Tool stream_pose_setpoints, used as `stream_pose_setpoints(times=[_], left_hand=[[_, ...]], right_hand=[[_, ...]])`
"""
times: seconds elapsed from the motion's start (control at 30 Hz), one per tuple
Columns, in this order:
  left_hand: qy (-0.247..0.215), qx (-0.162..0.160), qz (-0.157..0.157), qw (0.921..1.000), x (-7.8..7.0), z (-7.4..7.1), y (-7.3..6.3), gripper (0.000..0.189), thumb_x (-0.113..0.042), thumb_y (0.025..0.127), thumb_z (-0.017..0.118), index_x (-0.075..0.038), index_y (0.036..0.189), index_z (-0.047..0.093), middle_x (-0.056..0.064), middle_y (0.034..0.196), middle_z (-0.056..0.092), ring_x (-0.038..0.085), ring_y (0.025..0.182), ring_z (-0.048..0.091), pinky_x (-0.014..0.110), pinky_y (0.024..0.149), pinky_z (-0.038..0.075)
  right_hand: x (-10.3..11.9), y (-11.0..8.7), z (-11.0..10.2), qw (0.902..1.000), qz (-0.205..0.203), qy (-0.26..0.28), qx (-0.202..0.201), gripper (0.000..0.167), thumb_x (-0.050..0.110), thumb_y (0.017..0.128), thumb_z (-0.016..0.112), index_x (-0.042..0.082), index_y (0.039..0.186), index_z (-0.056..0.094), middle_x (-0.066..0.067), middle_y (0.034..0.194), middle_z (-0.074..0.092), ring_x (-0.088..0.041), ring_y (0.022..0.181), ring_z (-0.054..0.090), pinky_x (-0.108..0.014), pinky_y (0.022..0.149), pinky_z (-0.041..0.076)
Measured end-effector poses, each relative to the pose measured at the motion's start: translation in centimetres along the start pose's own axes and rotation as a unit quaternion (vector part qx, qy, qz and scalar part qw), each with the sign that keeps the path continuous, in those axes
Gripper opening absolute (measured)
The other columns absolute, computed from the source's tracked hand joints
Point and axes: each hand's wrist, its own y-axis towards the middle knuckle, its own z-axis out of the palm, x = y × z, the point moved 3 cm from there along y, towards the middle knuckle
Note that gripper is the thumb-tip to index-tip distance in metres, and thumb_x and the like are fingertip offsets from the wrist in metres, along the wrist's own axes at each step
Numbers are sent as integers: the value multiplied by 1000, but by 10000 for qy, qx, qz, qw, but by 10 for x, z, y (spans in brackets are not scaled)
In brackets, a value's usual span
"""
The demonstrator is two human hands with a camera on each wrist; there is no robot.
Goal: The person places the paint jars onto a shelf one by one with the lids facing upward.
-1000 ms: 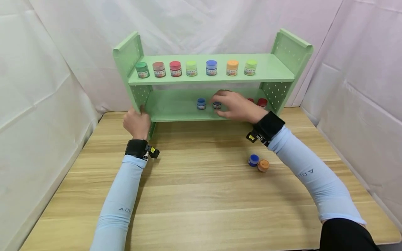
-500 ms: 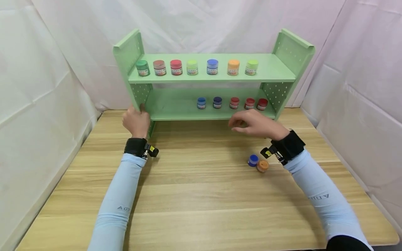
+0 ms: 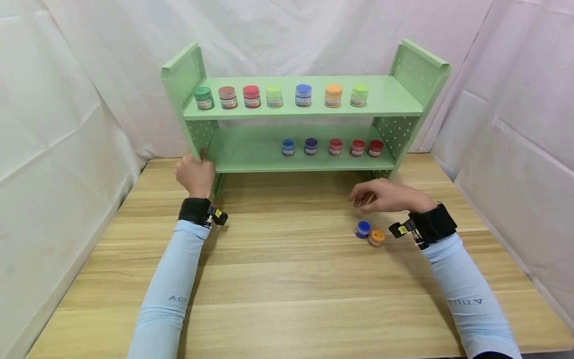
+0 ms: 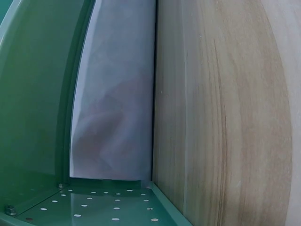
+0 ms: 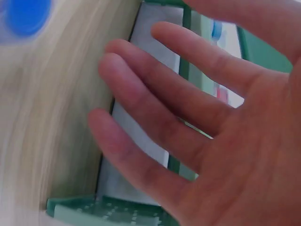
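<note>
A green two-tier shelf (image 3: 248,148) stands at the back of the table. My left hand (image 3: 196,174) grips its left side panel low down, thumb towards the inside; the left wrist view shows the shelf's perforated panel (image 4: 113,207) but not the hand. Over the table in front of the shelf's right end hovers my right hand (image 3: 389,195), fingers relaxed and spread, holding nothing. Just below it in the head view sit a small blue-lidded paint jar (image 3: 362,229) and an orange-lidded paint jar (image 3: 376,238), close together. The blue lid (image 5: 27,14) shows blurred in the right wrist view.
Several paint jars line the upper shelf, from a dark green jar (image 3: 204,98) to a light green jar (image 3: 359,95). On the lower shelf, several more stand towards the right, between a blue jar (image 3: 288,147) and a red jar (image 3: 375,148). White cloth (image 3: 58,124) surrounds the wooden table (image 3: 278,279).
My right hand has drawn back from the lower shelf, down and to the right, to above the two jars on the table. The left hand has kept its hold on the shelf.
</note>
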Motion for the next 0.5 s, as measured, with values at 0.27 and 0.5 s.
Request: stream_pose_setpoints(times=[0.27, 0.5], left_hand=[[-8, -25, 38, 10000, -2, 1, -1, 27, -22, 100, 64, 1, 96, 76, 24, 81, 75, 42, 67, 64, 49, 61, 43], [40, -76, 54, 9999, 0, 2, -2, 30, -23, 99, 63, 3, 88, 73, 25, 77, 73, 44, 68, 64, 54, 61, 44]], right_hand=[[-16, -12, 4, 9930, 276, 662, 934, 34, 10, 89, 78, -1, 119, 69, -16, 113, 73, -23, 102, 68, -26, 86, 56], [-22, -10, 13, 9849, 487, 839, 1431, 27, 10, 87, 80, 4, 112, 73, -11, 106, 74, -19, 94, 66, -25, 78, 54]])
